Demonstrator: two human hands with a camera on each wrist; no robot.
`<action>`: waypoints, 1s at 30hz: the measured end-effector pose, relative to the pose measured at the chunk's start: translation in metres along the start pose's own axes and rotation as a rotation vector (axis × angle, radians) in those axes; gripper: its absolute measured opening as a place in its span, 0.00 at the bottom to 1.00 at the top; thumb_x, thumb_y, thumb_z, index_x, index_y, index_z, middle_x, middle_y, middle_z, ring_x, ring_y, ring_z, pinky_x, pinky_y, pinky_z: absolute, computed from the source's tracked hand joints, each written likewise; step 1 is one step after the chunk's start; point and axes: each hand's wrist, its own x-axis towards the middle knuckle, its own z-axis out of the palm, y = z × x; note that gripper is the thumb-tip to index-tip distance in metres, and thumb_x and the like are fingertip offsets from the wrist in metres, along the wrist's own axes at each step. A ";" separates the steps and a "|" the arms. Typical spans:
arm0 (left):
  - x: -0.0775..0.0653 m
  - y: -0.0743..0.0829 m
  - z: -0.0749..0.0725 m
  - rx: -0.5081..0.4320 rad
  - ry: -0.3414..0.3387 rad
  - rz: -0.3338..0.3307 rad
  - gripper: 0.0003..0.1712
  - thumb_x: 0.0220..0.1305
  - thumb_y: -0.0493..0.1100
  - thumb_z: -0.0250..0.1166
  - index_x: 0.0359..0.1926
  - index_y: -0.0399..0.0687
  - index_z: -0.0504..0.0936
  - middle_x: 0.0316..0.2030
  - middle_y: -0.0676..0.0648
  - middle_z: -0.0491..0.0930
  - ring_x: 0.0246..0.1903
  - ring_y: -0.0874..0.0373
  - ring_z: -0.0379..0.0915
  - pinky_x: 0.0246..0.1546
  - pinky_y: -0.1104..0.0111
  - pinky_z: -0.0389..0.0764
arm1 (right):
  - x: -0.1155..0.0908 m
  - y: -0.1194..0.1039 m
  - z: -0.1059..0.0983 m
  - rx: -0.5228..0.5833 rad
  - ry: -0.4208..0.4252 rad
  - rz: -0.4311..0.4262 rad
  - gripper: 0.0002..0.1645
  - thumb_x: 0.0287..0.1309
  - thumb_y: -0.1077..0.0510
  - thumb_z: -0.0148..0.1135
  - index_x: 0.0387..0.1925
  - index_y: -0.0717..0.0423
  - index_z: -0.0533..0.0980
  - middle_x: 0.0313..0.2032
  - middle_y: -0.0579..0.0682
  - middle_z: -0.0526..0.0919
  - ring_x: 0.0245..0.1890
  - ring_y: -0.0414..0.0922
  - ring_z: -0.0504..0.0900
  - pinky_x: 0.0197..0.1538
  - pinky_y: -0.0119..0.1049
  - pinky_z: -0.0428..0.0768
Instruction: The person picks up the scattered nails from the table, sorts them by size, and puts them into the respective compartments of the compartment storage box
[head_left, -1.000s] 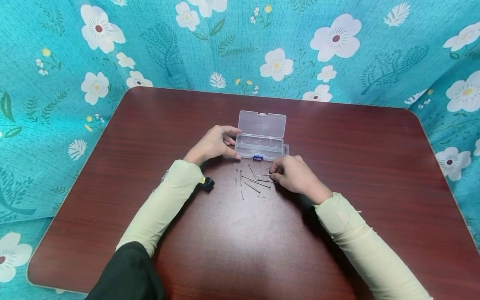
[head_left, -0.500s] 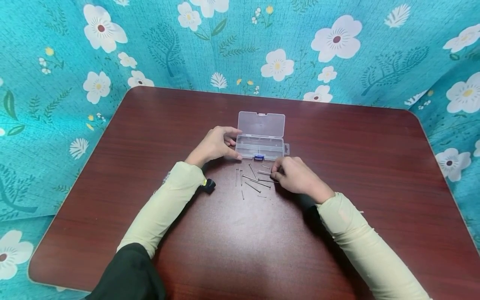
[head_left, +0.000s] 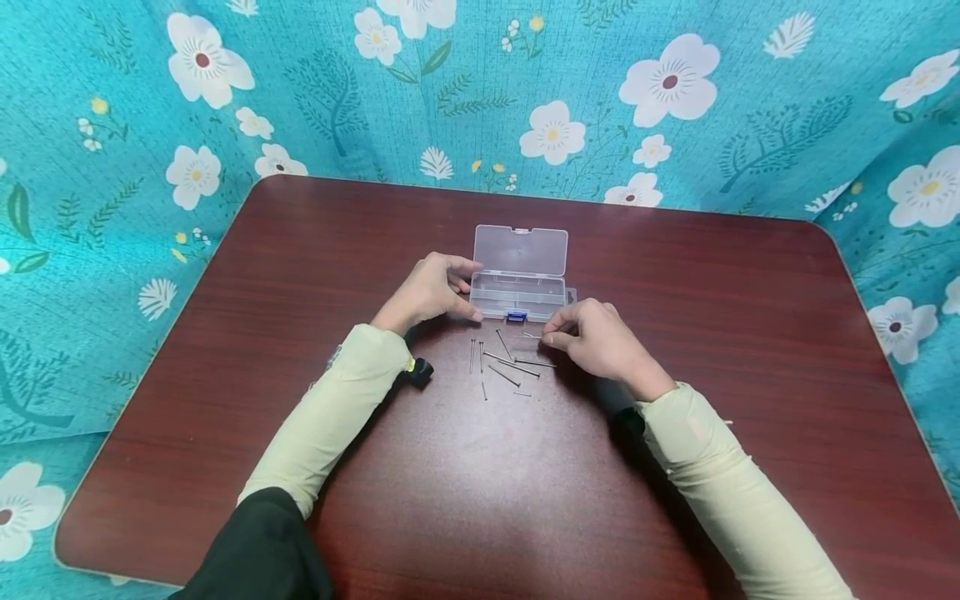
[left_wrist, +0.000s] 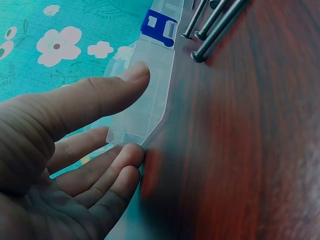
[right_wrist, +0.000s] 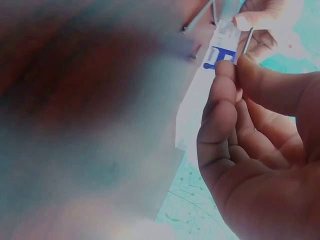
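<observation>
A clear plastic compartment box [head_left: 517, 292] with a blue latch [head_left: 516, 316] stands with its lid raised near the table's middle. My left hand [head_left: 431, 287] holds its left end, the thumb at the front corner and the forefinger at the back one. In the left wrist view, the thumb [left_wrist: 135, 75] lies over the front wall. Just off the box's front right corner, my right hand [head_left: 596, 337] pinches a thin metal nail [right_wrist: 248, 41] between thumb and forefinger, lifted from the table. Several loose nails [head_left: 512, 364] of different lengths lie in front of the box.
The dark red wooden table [head_left: 480, 500] has rounded corners. Behind it hangs a turquoise flowered cloth [head_left: 480, 100]. A hanging tab [head_left: 572, 295] sticks out from the box's right end.
My right hand has drawn a nail up from the pile and risen slightly toward the box. My left hand stays at the box's left end.
</observation>
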 end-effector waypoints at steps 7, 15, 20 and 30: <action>0.000 0.000 0.001 -0.025 0.006 -0.023 0.45 0.34 0.35 0.87 0.60 0.48 0.83 0.39 0.46 0.82 0.42 0.54 0.76 0.41 0.65 0.79 | 0.008 -0.002 -0.004 0.047 0.044 -0.005 0.04 0.62 0.64 0.68 0.32 0.56 0.87 0.29 0.44 0.87 0.33 0.44 0.81 0.43 0.43 0.75; 0.001 -0.003 0.002 -0.014 0.007 -0.017 0.45 0.33 0.36 0.88 0.60 0.50 0.84 0.38 0.47 0.83 0.41 0.55 0.76 0.38 0.66 0.79 | 0.016 0.001 -0.008 0.100 0.090 0.039 0.04 0.62 0.64 0.68 0.34 0.57 0.87 0.31 0.47 0.86 0.34 0.46 0.78 0.41 0.42 0.74; 0.001 -0.002 0.001 -0.014 0.003 -0.032 0.45 0.33 0.36 0.88 0.60 0.50 0.84 0.39 0.47 0.82 0.41 0.54 0.76 0.38 0.65 0.79 | 0.020 0.004 -0.009 0.143 0.089 0.073 0.05 0.64 0.61 0.68 0.38 0.57 0.88 0.34 0.48 0.87 0.34 0.45 0.76 0.39 0.40 0.73; 0.001 0.000 0.000 0.018 0.006 -0.022 0.46 0.32 0.37 0.88 0.60 0.48 0.84 0.38 0.47 0.83 0.41 0.55 0.77 0.39 0.66 0.78 | 0.029 0.004 -0.012 0.203 0.092 0.113 0.09 0.68 0.59 0.64 0.40 0.60 0.87 0.32 0.52 0.86 0.30 0.46 0.77 0.35 0.39 0.74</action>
